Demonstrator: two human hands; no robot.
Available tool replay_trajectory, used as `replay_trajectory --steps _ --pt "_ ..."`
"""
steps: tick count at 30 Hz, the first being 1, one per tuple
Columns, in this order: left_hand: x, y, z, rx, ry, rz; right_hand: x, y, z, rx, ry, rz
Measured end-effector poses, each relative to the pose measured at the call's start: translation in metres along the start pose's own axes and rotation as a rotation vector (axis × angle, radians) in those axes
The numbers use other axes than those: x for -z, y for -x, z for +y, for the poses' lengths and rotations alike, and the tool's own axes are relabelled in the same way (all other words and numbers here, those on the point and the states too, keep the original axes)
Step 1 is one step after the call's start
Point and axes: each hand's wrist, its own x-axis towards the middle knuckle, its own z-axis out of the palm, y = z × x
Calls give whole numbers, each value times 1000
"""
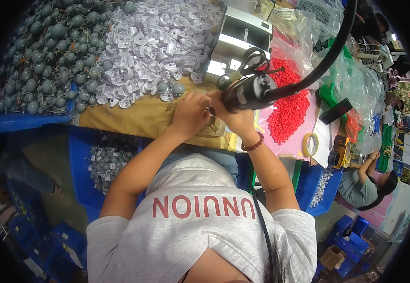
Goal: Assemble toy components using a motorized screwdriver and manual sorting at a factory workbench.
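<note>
along the front edge of the brown-covered table (134, 121), bare forearms (146, 165) slant inward to meet. the left hand (191, 113) curls narrow, knuckles up, beside the right hand (235, 115), partly hidden under a black cylindrical device (245, 94). a small dark piece (211, 112) shows between them; whether either grips it, i cannot tell. open brown covering stretches leftward; beyond, heaped white plastic parts (153, 52) limit reach, red plastic pieces (287, 106) rightward.
</note>
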Motion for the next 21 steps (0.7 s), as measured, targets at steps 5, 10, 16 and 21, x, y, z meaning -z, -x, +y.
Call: replay_trajectory --steps 5,10,16,21 --pt "6 -2 7 151 37 -107 31 -17 4 -12 -77 299" --pt "2 3 5 97 37 -58 84 -20 32 -129 -196 599" --pt "-3 15 3 33 75 23 48 28 56 102 482 197" --pt "-5 15 2 28 65 33 16 28 87 -34 396 77"
